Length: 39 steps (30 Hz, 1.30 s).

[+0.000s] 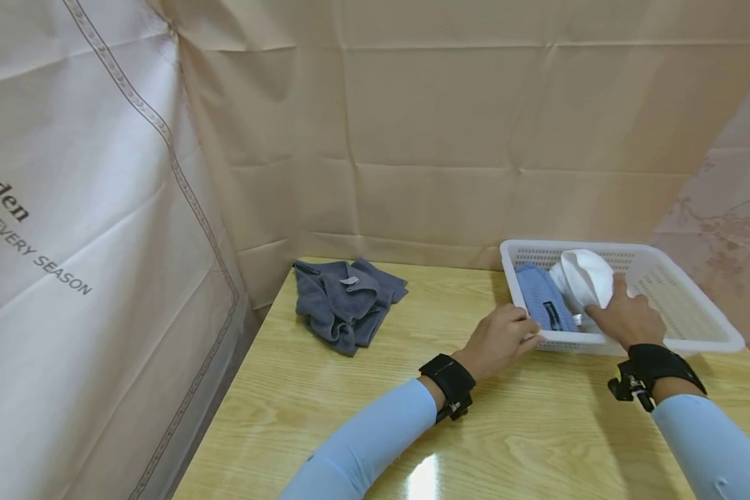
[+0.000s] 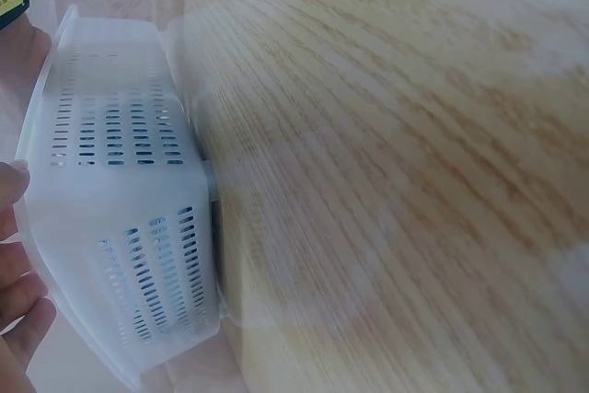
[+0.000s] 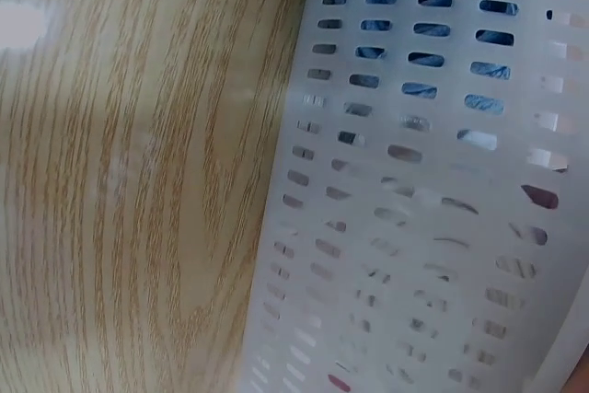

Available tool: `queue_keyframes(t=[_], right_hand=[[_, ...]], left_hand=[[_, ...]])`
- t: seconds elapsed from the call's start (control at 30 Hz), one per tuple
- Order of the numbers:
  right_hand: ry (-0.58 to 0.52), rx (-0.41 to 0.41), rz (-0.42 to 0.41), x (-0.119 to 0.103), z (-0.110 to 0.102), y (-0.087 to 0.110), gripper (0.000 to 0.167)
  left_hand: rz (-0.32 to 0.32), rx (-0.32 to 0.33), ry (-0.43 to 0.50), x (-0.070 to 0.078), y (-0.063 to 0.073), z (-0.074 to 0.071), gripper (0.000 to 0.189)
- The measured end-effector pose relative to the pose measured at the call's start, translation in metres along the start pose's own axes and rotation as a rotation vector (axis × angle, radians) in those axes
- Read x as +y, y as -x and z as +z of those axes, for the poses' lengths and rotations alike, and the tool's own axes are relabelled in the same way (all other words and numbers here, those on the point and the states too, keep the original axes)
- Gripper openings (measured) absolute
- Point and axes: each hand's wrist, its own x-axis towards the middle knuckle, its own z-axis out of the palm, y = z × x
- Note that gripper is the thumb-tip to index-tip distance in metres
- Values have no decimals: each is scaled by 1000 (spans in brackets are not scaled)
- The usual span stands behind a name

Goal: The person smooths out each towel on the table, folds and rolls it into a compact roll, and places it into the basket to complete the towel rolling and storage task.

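Observation:
A white plastic basket (image 1: 694, 298) with slotted walls stands at the right of the table. Inside, at its left end, lies a folded blue cloth (image 1: 540, 295) with a dark label. Right beside it sits a rolled or bunched white cloth (image 1: 584, 278). My right hand (image 1: 631, 319) reaches over the near rim and holds the white cloth between thumb and fingers; some fingertips are hidden. My left hand (image 1: 500, 337) grips the basket's near left corner, with thumb and fingers at the rim in the left wrist view. The right wrist view shows mostly the slotted basket wall (image 3: 368, 218).
A crumpled dark grey cloth (image 1: 350, 298) with a white tag lies at the table's far left. The wooden table (image 1: 325, 430) meets a beige hanging sheet (image 1: 425, 139) behind. A white printed sheet (image 1: 87, 208) hangs on the left.

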Motion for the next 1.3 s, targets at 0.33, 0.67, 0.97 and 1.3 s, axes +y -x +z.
queue_keyframes(t=[0.33,0.67,0.97,1.3], right_hand=[[26,-96,-9,-1,-5,-1,85],[23,-238,-46,-1,-10,-6,88],[54,-414,14,-11,-13,-16,104],[18,-427,1,-26,-11,-20,103]], left_hand=[[-19,-2,33,3,0,-3,18],[-22,-18,1,5,-6,-5,20],[-21,-9,35,1,-9,-8,21],[-23,-29,-2,-7,-9,-9,23]])
